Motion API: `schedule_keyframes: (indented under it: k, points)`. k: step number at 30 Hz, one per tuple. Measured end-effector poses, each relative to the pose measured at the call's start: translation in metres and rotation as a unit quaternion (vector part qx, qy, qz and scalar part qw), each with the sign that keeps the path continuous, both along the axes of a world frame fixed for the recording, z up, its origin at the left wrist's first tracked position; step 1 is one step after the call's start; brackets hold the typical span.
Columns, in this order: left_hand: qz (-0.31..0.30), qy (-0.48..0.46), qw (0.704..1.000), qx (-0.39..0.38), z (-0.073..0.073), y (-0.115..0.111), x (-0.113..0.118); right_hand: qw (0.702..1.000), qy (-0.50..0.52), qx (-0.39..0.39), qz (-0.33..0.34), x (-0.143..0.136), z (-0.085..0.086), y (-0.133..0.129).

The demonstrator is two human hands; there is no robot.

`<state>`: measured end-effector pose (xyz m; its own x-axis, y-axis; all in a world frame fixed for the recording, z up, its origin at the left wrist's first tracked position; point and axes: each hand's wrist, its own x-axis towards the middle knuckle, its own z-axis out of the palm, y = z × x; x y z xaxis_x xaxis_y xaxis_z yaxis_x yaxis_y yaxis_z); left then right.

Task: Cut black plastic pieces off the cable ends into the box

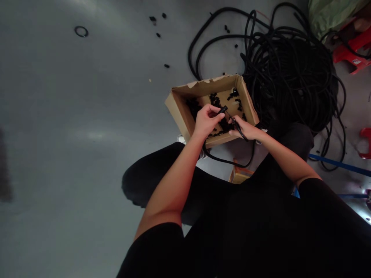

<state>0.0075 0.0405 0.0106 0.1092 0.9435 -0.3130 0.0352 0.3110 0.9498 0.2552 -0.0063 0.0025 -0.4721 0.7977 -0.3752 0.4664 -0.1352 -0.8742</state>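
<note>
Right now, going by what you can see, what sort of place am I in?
Probably a workshop or small factory floor: there's a big tangled heap of black tubing or cable, a cardboard box holding many small black pieces, and black scraps scattered across the grey floor.

Seen from above, a smooth, grey, slightly glossy floor (58, 96) fills the left side and runs under everything else. Soft pale reflections (94, 135) lie across it, and a dark brownish patch (4, 170) blurs at the left edge. In the upper right corner, a crumpled pale-green sack (330, 17) sits near a bright red plastic piece of furniture (353, 50); a second red plastic piece (366, 143) shows lower down. Below that, a straight blue bar (344, 166) slants in, near white glare (364, 214) at the right edge. The overall light is dim.
</note>
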Motion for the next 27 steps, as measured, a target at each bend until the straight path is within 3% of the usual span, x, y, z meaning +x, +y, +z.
schedule_keyframes:
  k: [5,10,16,21,27]
  points:
    - [-0.034,0.054,0.998,0.009,0.007,-0.004,0.007,1.000,-0.012,0.000,0.005,-0.006,0.005,0.002]
    - [-0.038,0.083,0.996,0.016,0.004,-0.007,0.008,0.999,-0.022,-0.020,-0.014,-0.010,0.004,0.002]
    - [-0.065,0.026,0.998,0.009,-0.005,-0.004,0.005,0.998,-0.042,-0.002,-0.050,-0.008,0.002,0.001]
    - [-0.025,0.010,0.999,-0.018,-0.011,-0.005,0.005,0.998,-0.035,0.018,-0.055,-0.007,0.001,0.000]
    - [-0.047,0.025,0.998,-0.013,-0.007,-0.008,0.010,0.998,-0.029,-0.005,-0.056,-0.006,0.000,-0.002]
